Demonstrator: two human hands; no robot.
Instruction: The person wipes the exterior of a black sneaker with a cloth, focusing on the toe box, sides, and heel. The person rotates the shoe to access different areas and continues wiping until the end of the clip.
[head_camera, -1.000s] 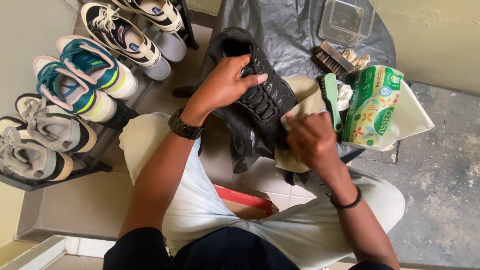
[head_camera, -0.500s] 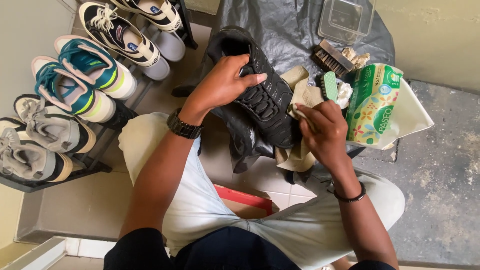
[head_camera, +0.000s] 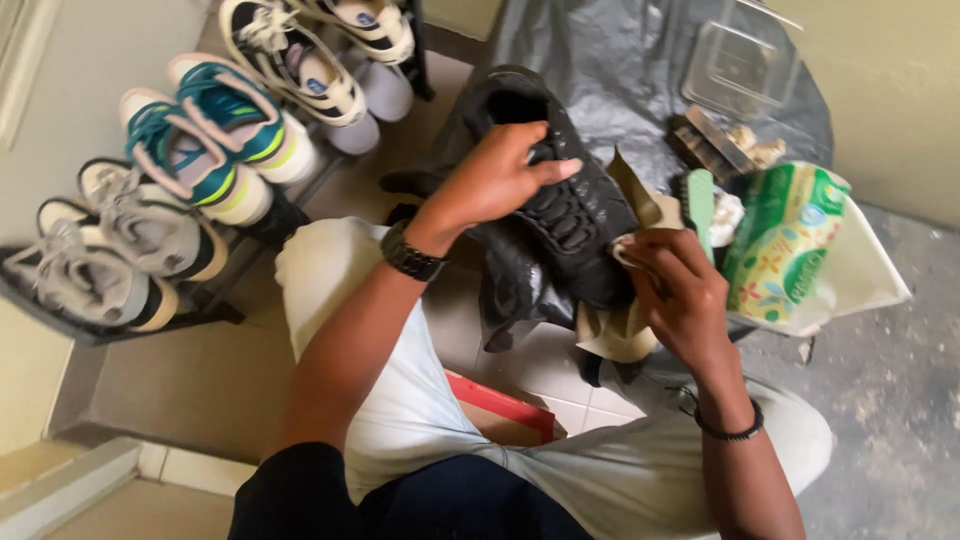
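Shoe rack (head_camera: 215, 305) with sneakers (head_camera: 210, 150) at left, shoe (head_camera: 560, 200) in the middle between left hand (head_camera: 490, 180) and right hand (head_camera: 680, 290), packet (head_camera: 785, 245) at right, clear box (head_camera: 740, 70) behind it, on a plastic sheet (head_camera: 620, 80).

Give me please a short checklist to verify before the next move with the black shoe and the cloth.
1. Left hand holds the black shoe firmly: ok, fingers lie over the laces.
2. Right hand has the cloth: ok, pinched at the shoe's side.
3. Cloth touches the shoe: ok, it meets the lower side.
4. Green brush within reach: ok, it stands just behind the right hand.
5. Shoe is clean on the far side: cannot tell, hidden.
6. Green pack stands clear of the hands: ok, apart to the right.
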